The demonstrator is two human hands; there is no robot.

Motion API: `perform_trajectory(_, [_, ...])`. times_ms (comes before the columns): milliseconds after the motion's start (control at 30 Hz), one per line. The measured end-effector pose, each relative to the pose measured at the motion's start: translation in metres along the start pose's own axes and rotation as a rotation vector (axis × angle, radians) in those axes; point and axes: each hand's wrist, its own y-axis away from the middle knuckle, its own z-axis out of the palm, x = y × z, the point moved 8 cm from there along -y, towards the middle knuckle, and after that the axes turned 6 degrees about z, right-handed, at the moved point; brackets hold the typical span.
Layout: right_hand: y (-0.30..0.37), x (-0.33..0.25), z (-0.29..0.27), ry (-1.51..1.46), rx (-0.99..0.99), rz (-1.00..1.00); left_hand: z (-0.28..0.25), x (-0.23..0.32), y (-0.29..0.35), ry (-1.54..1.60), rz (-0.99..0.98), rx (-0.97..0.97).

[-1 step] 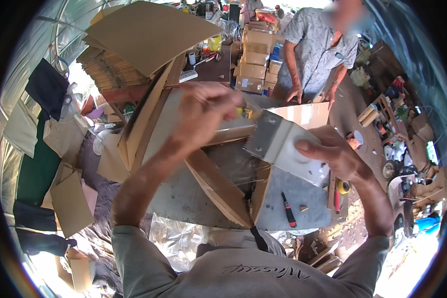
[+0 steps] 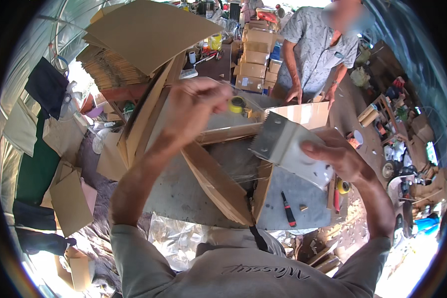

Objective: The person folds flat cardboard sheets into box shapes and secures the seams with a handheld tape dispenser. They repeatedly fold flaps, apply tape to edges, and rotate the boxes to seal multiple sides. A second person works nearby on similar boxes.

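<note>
My right hand [image 2: 335, 154] grips a white tape dispenser [image 2: 298, 149] with a toothed metal edge facing left. My left hand [image 2: 201, 102] is raised above the table, its fingers pinched together. A thin clear strip of tape, hard to make out, runs from those fingers toward the dispenser. Beneath both hands, folded cardboard pieces [image 2: 218, 181] stand on edge on the grey tabletop [image 2: 174, 198], with a dark gap between them. A red-and-black utility knife [image 2: 288, 211] lies to their right. Beyond the left hand's fingertips sits a yellow tape measure [image 2: 237, 104].
Across the table stands a person [image 2: 318, 54] with both hands at a cardboard box [image 2: 305, 114]. Large cardboard sheets [image 2: 151, 35] are stacked at the far left. Stacked boxes [image 2: 253, 57] stand behind. A red pen-like tool [image 2: 336, 201] lies at the table's right edge.
My left hand has shifted slightly left and up, uncovering more of the yellow tape measure. The dispenser in my right hand has moved a little to the right.
</note>
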Motion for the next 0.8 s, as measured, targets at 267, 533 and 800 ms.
perform_trajectory(267, [0.03,0.013,0.001,-0.565,-0.074,0.68,-0.068,-0.054,-0.011,0.016,-0.208,-0.015])
perform_trajectory(533, [0.03,0.022,0.016,-0.541,-0.178,0.87,-0.066,-0.092,0.003,0.055,-0.371,-0.108])
perform_trajectory(800, [0.018,0.017,0.019,-0.414,-0.189,0.904,-0.071,-0.114,-0.002,0.125,-0.385,-0.164])
